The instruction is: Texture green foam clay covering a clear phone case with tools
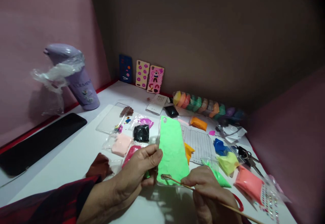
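Observation:
A phone case covered in bright green clay is held upright and slightly tilted above the table. My left hand grips its left edge, thumb on the front and fingers behind. My right hand is closed around a thin wooden stick. The stick's tip touches the green clay near the case's lower left corner, where a small brownish mark shows. A round hole sits at the case's top left. Packets of pink clay and black clay lie left of the case.
Three decorated phone cases lean against the back wall. A purple tumbler and a long black object are on the left. To the right are a row of colored clays, lined paper, keys and a coral clay packet.

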### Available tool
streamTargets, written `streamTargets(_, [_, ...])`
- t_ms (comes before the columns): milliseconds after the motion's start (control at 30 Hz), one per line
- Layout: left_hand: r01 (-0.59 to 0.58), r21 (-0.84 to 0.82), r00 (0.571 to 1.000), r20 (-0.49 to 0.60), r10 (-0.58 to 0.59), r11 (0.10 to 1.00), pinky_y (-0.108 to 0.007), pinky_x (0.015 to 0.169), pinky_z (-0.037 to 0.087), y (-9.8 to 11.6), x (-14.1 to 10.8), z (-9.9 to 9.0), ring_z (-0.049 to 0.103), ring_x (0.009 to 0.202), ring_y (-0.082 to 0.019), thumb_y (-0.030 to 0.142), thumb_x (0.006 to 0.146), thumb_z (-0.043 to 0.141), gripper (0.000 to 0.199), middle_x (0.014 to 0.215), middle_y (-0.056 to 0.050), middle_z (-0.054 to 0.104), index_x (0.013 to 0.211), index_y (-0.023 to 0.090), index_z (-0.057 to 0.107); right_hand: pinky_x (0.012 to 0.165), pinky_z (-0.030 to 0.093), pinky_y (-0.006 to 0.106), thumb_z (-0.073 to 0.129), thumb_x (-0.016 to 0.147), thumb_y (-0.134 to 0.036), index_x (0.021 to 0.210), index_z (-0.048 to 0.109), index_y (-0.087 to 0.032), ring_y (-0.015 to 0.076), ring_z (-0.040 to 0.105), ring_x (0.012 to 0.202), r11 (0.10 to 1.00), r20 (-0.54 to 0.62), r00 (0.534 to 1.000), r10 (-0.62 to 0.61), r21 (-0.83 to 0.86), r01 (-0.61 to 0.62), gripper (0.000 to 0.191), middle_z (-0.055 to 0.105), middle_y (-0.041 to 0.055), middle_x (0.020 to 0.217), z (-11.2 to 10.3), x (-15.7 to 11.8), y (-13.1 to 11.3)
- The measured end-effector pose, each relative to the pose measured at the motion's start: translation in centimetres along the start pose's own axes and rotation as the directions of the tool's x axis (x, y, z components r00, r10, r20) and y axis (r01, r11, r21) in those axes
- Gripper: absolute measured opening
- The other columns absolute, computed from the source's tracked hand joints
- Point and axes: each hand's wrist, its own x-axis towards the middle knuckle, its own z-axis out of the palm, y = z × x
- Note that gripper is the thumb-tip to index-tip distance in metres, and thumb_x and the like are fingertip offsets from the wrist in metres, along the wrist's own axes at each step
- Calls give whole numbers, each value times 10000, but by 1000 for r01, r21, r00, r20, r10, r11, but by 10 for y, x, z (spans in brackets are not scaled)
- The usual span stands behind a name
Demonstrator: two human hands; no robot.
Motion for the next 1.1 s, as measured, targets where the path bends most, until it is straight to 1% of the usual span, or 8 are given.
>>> streamTargets(267, [4, -25, 1000, -5, -4, 1000, -171, 378, 131, 5, 2, 2, 291, 466, -37, 394, 814, 632, 253, 618, 37, 433, 814, 143, 606, 653, 419, 387, 465, 919, -157, 984, 543, -238, 191, 575, 697, 1000, -12, 1000, -1, -23, 1, 131, 647, 32, 781, 3, 0, -1])
streamTargets(367, [7, -30, 999, -41, -8, 1000, -147, 403, 212, 6, -1, 5, 358, 497, -41, 375, 798, 655, 221, 654, 35, 459, 854, 164, 621, 659, 419, 388, 465, 918, -147, 1002, 542, -232, 192, 573, 724, 1000, 35, 999, -5, -17, 6, 142, 648, 37, 809, 2, 1, 0])
streamTargets(500, [26, -32, 995, -94, -29, 999, -156, 456, 308, 5, -4, 8, 433, 549, -64, 384, 781, 667, 220, 684, 24, 489, 805, 172, 611, 684, 412, 398, 469, 889, -70, 1019, 541, -213, 188, 565, 749, 1000, 3, 1000, -11, 0, 11, 207, 645, 36, 834, 1, -1, 0])
streamTargets(600, [18, -42, 995, -97, -22, 999, -155, 442, 296, 4, -3, 7, 423, 532, -63, 388, 765, 681, 229, 678, 25, 497, 779, 174, 601, 700, 417, 405, 454, 828, 17, 1038, 541, -189, 185, 571, 767, 999, -35, 998, -48, -10, 48, 307, 640, 36, 858, -2, -2, 5])
streamTargets(700, [23, -39, 996, -90, -26, 999, -153, 411, 248, 3, -2, 5, 394, 496, -55, 399, 754, 689, 241, 647, 35, 484, 774, 174, 604, 662, 447, 380, 454, 757, 55, 1097, 534, -158, 181, 583, 782, 982, 110, 976, -188, 3, 189, 409, 641, 43, 912, -9, -1, 11])
streamTargets(833, [18, -50, 993, -114, -23, 999, -159, 424, 259, 4, -2, 5, 402, 508, -53, 387, 741, 705, 237, 663, 33, 491, 781, 171, 616, 650, 450, 381, 438, 732, 86, 1088, 537, -155, 184, 586, 788, 991, 81, 987, -136, 14, 135, 441, 641, 42, 914, -9, 0, 11])
streamTargets(967, [11, -52, 994, -109, -17, 999, -167, 422, 248, 7, -4, 8, 394, 503, -54, 384, 718, 724, 245, 651, 34, 487, 766, 166, 624, 672, 428, 405, 427, 770, 89, 1018, 548, -151, 186, 572, 758, 998, -36, 999, -24, 52, 26, 366, 640, 45, 866, -4, -1, 2])
streamTargets(1100, [27, -40, 992, -125, -32, 999, -166, 425, 273, 9, -4, 9, 408, 503, -60, 394, 724, 716, 244, 632, 34, 493, 757, 170, 624, 654, 409, 390, 454, 845, 17, 999, 541, -185, 181, 555, 729, 999, 18, 1000, -14, 44, 13, 268, 654, 37, 842, -2, 0, 1])
